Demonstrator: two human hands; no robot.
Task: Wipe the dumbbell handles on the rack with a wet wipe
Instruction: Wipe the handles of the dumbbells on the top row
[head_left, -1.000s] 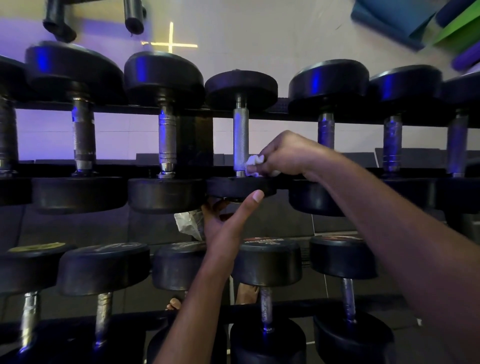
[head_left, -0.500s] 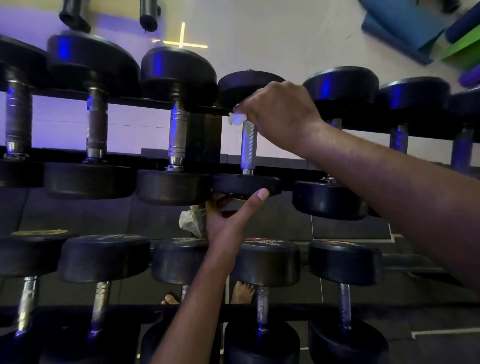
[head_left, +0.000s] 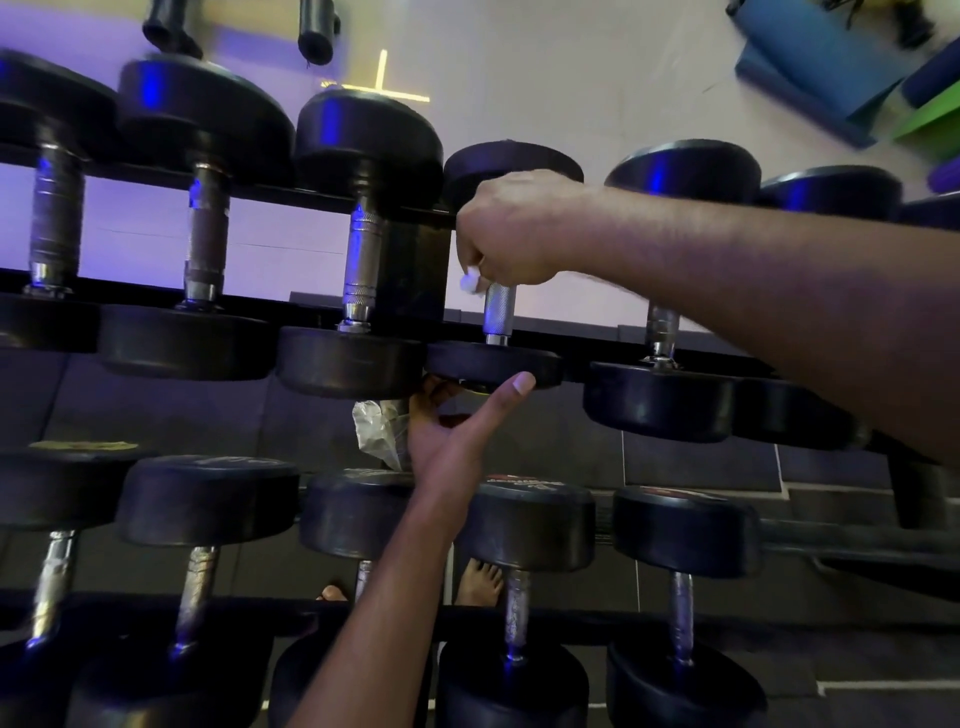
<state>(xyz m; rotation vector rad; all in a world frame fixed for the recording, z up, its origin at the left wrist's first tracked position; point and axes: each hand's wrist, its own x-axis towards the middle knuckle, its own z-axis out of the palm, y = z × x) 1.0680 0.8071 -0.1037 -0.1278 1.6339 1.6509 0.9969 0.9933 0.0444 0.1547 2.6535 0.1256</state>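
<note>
The rack (head_left: 218, 299) fills your view, two tiers of black dumbbells seated with their handles running away from you, so each steel grip shows as a near-vertical bar between a far head and a near head. The dumbbell (head_left: 496, 364) you are working on sits in the upper tier, fourth from the left among those you can see, smaller than its neighbours. Your right hand (head_left: 511, 231) reaches in from the right and grips the far part of its knurled handle (head_left: 498, 316), fingers curled round the bar with the wet wipe (head_left: 469, 283) bunched inside; only a small white tuft shows at the left of your fist. Your left hand (head_left: 447, 423) comes up from below with fingers tucked under the near head and thumb extended along its front edge, steadying it; it also seems to hold a crumpled plastic wrapper (head_left: 378, 431) against the palm, though how the fingers lie on it is hidden. The relation that counts: the handle's long axis runs straight from your fist toward you, and the bare, unwiped-looking stretch lies just below your right hand, between it and the near head. I judge the stroke should travel along that axis toward you, with your right hand doing it, since it is already on the bar.
</note>
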